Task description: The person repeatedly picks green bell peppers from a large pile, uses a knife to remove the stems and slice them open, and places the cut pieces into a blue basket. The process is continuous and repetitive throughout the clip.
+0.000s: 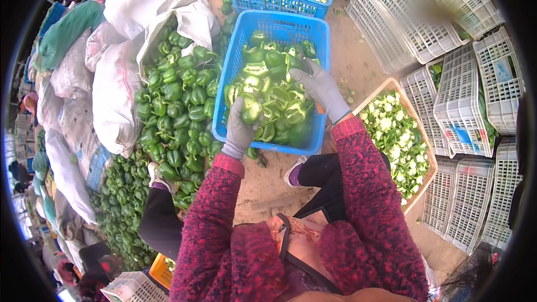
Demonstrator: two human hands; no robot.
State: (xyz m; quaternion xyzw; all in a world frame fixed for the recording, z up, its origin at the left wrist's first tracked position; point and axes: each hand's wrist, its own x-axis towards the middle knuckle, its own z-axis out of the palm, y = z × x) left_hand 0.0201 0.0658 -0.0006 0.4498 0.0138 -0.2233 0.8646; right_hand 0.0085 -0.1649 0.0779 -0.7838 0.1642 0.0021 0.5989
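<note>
My left hand (pixel 242 128), in a grey glove, holds a cut green bell pepper (pixel 251 108) over the near left part of a blue plastic crate (pixel 218 109). Cut green pepper pieces (pixel 279 98) fill much of that crate, pale insides showing on many. Over the crate's right side is my right hand (pixel 321 88), gloved too, its fingers curled round a tool with an orange handle (pixel 320 108); the tool's working end is hard to make out. A piece of green pepper (pixel 292 65) lies at or just beside its fingertips; whether they touch, I cannot tell.
Whole green peppers (pixel 176 100) are heaped on the left beside white woven sacks (pixel 115 96). Another blue crate (pixel 277 2) with pale trimmings stands beyond. A tan-rimmed container (pixel 428 151) of pepper cores is at right, near stacked white plastic crates (pixel 465 113). My feet flank the blue crate's near side.
</note>
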